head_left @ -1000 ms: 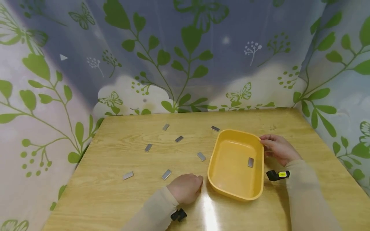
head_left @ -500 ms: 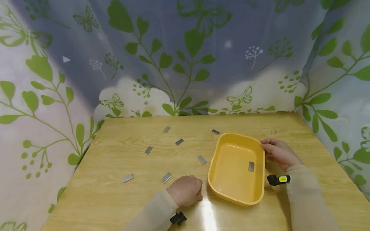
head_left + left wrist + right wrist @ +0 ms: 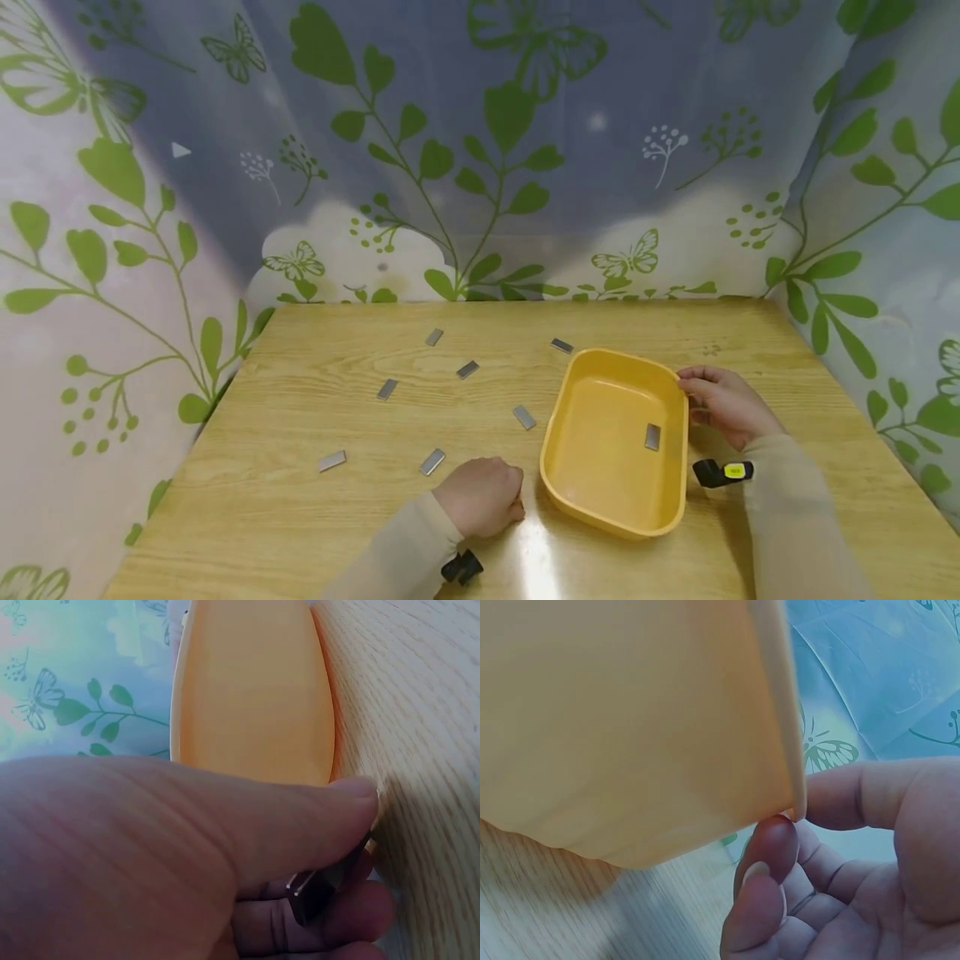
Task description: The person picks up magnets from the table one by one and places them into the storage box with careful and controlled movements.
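Observation:
My left hand [image 3: 480, 497] is low over the table, just left of a yellow plastic tray [image 3: 600, 454]. In the left wrist view it pinches a small, dark, shiny rectangular block [image 3: 319, 892] between thumb and curled fingers; the head view hides this block behind the hand. At the tray's far right side, my right hand [image 3: 731, 407] grips the rim between thumb and fingers, as the right wrist view confirms. Inside the tray lies one flat grey metal block [image 3: 652, 437]. Another grey block [image 3: 432, 462] lies to the left of my left hand.
Several similar blocks are scattered left of and behind the tray, including one at far left [image 3: 332, 461] and one near the tray's back corner [image 3: 562, 345]. A patterned curtain [image 3: 487, 208] encloses the wooden table [image 3: 300, 533] at the back and sides.
The head view has tilted up slightly, so the table sits a little lower in it. Both hands, the tray and the blocks keep their places relative to each other.

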The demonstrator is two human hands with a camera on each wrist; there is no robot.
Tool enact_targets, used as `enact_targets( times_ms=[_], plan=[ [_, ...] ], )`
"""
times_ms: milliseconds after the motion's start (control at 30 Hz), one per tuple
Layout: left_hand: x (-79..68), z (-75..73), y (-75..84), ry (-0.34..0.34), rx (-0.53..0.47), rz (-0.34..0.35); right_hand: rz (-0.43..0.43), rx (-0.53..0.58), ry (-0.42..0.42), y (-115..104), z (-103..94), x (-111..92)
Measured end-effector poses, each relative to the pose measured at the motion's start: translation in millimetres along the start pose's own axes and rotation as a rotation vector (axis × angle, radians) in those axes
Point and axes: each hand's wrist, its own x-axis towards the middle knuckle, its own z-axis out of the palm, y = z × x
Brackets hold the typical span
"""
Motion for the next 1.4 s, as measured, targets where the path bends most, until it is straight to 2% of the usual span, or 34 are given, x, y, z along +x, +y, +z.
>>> enact_targets(
  times_ms=[167,300,400,567,800,1400],
  plan=[
    [-1.3,-0.5,-3.9,-0.012,-0.020,-0.020,-0.013,-0.016,-0.004,-9.0,4.0,3.8],
    [-2.4,-2.5,-6.5,0.000,-0.021,-0.009,-0.007,-0.030,0.003,-13.6,7.1,5.7],
    [-4.3,-3.4,-8.3,-0.008,-0.037,0.002,0.013,-0.034,-0.009,-14.5,9.5,6.4],
    [-5.5,-5.7,-11.1,-0.014,-0.037,-0.004,-0.003,-0.043,-0.006,-16.1,11.8,8.5],
    [-11.4,0.5,-10.7,-0.033,-0.020,-0.011,0.018,-0.043,-0.021,-11.1,17.8,5.8],
    [-3.6,-2.6,-10.9,-0.029,0.048,0.048,-0.009,-0.094,-0.007,-10.0,8.2,-9.6]
  ],
)
